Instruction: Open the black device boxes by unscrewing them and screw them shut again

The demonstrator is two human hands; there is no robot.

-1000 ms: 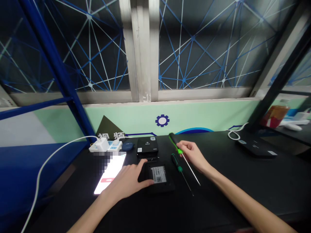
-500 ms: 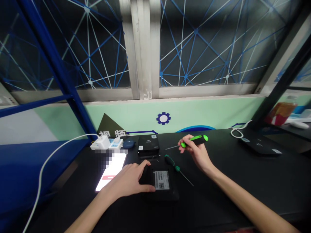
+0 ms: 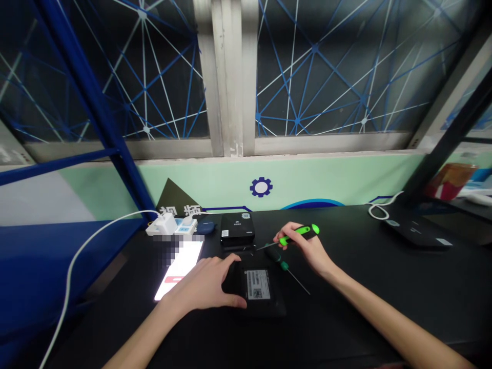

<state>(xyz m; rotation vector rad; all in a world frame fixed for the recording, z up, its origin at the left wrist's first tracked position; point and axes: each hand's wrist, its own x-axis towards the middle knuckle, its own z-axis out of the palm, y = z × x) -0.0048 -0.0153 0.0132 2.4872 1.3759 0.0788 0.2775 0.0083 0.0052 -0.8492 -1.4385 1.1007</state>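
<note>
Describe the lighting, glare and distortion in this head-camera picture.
Head view: dim; the lit white phone screen glares beside the left hand gripping the flat black box with a white label. A pixelated patch masks the screen's top. The wide lens bows the grey window frame. The green-and-black screwdriver in the right hand looks sharp; the black tabletop swallows shadows.

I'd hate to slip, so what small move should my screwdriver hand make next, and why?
Probably lower the screwdriver tip onto the black box: the right hand holds it just past the box's far edge, and the left hand pins the box.
</note>
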